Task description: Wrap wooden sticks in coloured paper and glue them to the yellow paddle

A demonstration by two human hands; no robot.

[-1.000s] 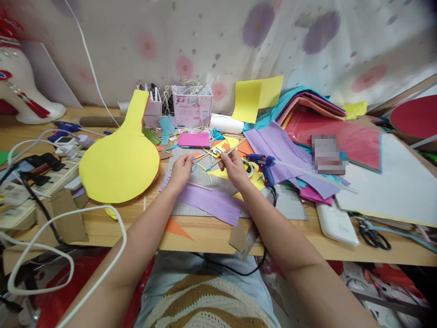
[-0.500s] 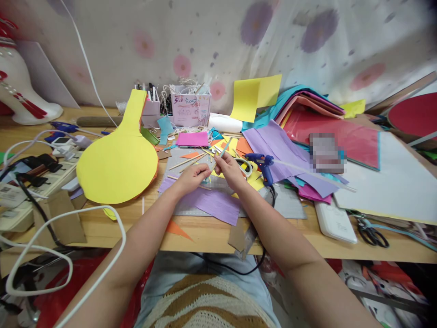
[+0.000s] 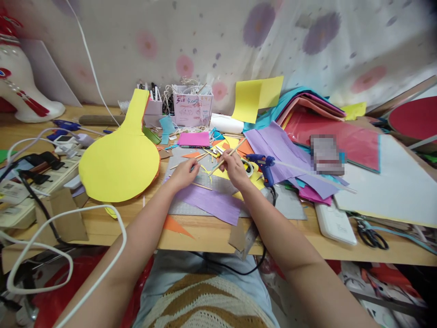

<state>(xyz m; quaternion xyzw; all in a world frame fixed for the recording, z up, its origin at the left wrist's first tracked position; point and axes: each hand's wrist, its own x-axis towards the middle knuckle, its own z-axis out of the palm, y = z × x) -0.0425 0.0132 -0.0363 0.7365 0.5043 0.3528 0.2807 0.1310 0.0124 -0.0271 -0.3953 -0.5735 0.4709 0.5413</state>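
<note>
My right hand (image 3: 235, 169) grips a thin wooden stick (image 3: 218, 165), which slants up to the right above the grey cutting mat (image 3: 221, 183). To its left, my left hand (image 3: 184, 174) hovers low over the mat with its fingers curled in; whatever its fingertips hold, if anything, is hidden. Thin yellow scraps (image 3: 207, 173) lie between the hands. A strip of purple paper (image 3: 211, 203) is spread in front of them. Just right of my right hand are a white roll of tape (image 3: 250, 168) and a blue glue gun (image 3: 264, 166).
A large yellow paddle-shaped cutout (image 3: 119, 166) lies at left beside a power strip (image 3: 17, 214) and looping white cable (image 3: 102, 207). Paper sheets (image 3: 276, 155), a white power bank (image 3: 336, 223) and black scissors (image 3: 370, 234) are at right. A pen box (image 3: 193, 109) stands behind.
My hands have moved apart, the left one shifting left. The pale blue strip has gone from my right hand, which now holds a wooden stick.
</note>
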